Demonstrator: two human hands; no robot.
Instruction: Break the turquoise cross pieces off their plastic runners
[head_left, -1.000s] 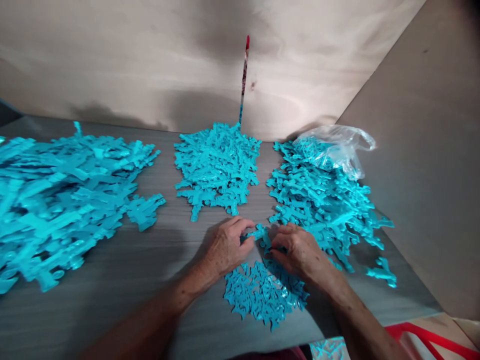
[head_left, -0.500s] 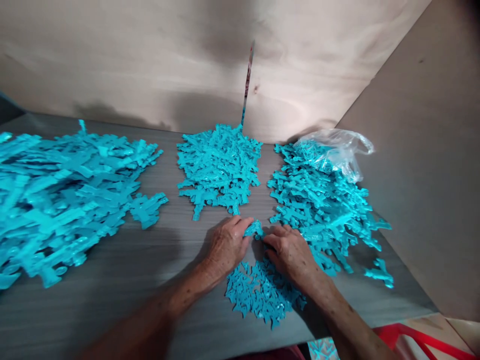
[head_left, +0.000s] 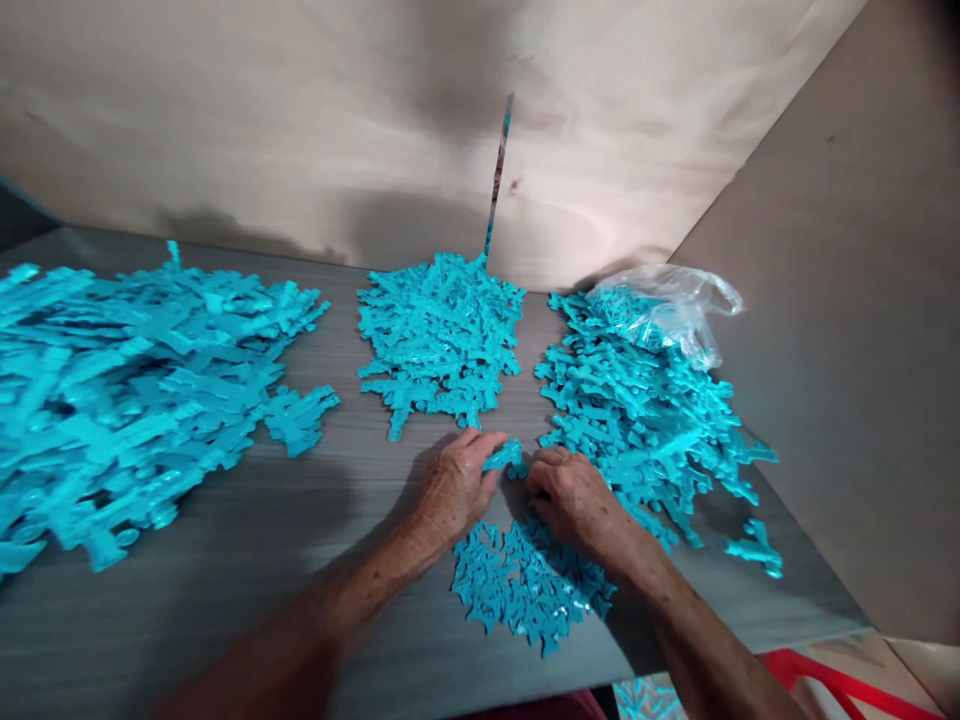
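Near the middle of the table, my left hand [head_left: 463, 475] has its fingers closed on a small turquoise piece [head_left: 504, 456]. My right hand [head_left: 562, 482] is just right of that piece, its fingers curled together; anything between its fingertips is hidden. Small pointed turquoise bits [head_left: 517, 585] lie in a flat heap below both hands. Beyond the hands is a middle pile of turquoise pieces [head_left: 442, 335], and a larger pile [head_left: 637, 400] rises at the right, partly under a clear plastic bag [head_left: 675, 305].
A big turquoise pile [head_left: 142, 380] covers the left of the grey table [head_left: 247, 600]. Pale wooden panels [head_left: 262, 120] stand behind and at the right. A thin patterned strip [head_left: 498, 175] rises behind the middle pile. Something red [head_left: 840, 680] is at the lower right.
The view has shifted slightly. My right hand's fingers are curled in a little more, while my left hand still holds the turquoise piece.
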